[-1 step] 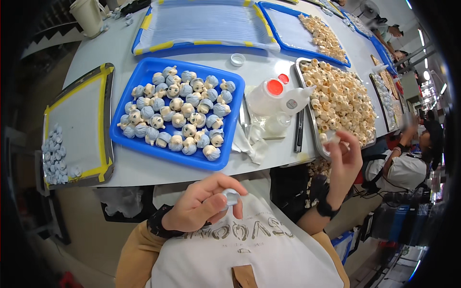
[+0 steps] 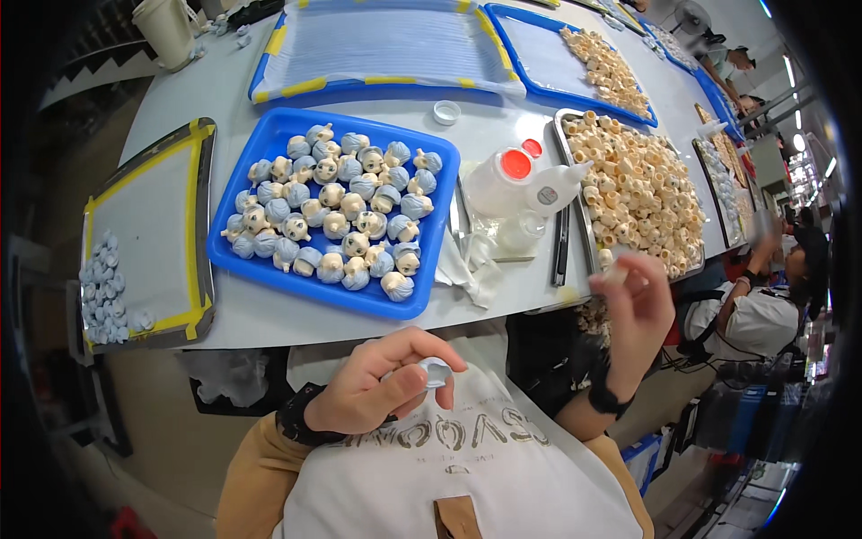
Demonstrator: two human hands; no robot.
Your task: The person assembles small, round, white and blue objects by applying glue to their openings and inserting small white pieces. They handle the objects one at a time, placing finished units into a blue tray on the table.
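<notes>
In the head view, a small light-blue hollow cap-shaped piece [image 2: 436, 372] is held at 6 o'clock, its opening turned upward; the grip of the left hand [image 2: 373, 382] is closed around it by thumb and fingers. At 3 o'clock, a small pale piece [image 2: 618, 273], blurred, is pinched in the grip of the right hand [image 2: 639, 301], near the silver metal tray [image 2: 567, 157], which is heaped with cream-coloured hollow doll-head pieces [image 2: 642, 184]. At 10 o'clock, blue-capped doll heads [image 2: 332, 225] are spread in a blue plastic tray [image 2: 434, 242] on the white tabletop [image 2: 269, 314]
</notes>
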